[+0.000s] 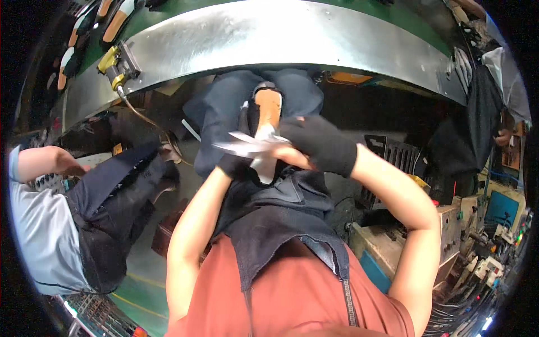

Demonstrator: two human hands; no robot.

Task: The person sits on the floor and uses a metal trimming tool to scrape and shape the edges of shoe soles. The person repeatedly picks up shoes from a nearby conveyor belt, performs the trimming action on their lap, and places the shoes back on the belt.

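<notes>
Person seated, both hands in dark gloves, working over the lap. Shoe (267, 121) with dark upper and tan insole stands toe-down on the lap, heel opening facing up toward the curved metal bench edge (269, 33). Right hand (320, 143) comes in from the right, knuckles up, fingers curled over the lower part of the shoe; it looks closed on the shoe, though the fingertips themselves are hidden under the glove back. Left hand (233, 164) sits lower left of the shoe, fingers pinched shut on a thin white sheet piece (247, 145) that sticks out leftward and crosses in front of the shoe. White piece lies between the two hands, touching the shoe's front, right hand's fingers just beside its right end. A pale lower section of the shoe shows below the hands, against the dark apron (281, 219). Apron drapes over an orange-red shirt. Left of the wearer sits a co-worker (67, 224) in a light grey shirt and dark apron, one hand near the left edge of view. Yellow fitting with cable (115, 64) is mounted on the bench's left end. Row of shoe soles (106, 22) lies on the green belt top left. Machinery (483, 236) crowds the right side.
</notes>
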